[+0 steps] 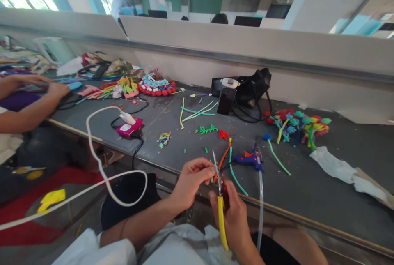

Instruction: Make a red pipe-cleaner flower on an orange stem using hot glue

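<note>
My right hand (234, 213) is wrapped round a pair of scissors (221, 220) with yellow handles, blades pointing up and away from me. Close beside the blades, my left hand (192, 180) is closed in a pinch on a short green pipe cleaner (212, 180), mostly hidden by the fingers. Just beyond lie an orange pipe cleaner (226, 154), a teal pipe cleaner (235, 174) and a blue glue gun (250, 159) with a clear glue stick. A twisted green pipe-cleaner piece (208, 130) and a red one (223, 134) rest farther back on the table.
A pipe-cleaner bouquet (295, 125) lies right, near a blue-topped stem (277, 158). A black bag (255, 88) and phone (226, 100) stand behind. Left are a magenta power strip (129, 128), its white cable (101, 166) looping near my left arm, and another person's hands (57, 92).
</note>
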`<action>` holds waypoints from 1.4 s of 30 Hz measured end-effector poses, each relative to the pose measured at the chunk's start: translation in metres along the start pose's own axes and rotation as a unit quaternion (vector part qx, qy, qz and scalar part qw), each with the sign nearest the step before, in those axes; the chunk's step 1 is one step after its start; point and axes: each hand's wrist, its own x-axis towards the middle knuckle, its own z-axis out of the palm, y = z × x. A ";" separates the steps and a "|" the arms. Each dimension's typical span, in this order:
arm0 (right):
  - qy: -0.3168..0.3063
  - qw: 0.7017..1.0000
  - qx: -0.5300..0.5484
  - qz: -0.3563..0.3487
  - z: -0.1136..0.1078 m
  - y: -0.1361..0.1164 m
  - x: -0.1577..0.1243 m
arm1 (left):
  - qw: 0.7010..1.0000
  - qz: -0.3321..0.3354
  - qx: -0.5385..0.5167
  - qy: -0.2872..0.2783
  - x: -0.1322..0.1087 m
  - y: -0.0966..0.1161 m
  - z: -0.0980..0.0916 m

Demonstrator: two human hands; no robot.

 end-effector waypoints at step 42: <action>0.029 0.999 -0.016 0.007 -0.010 0.001 0.000 | 1.000 -0.001 -0.021 0.004 0.003 0.008 -0.005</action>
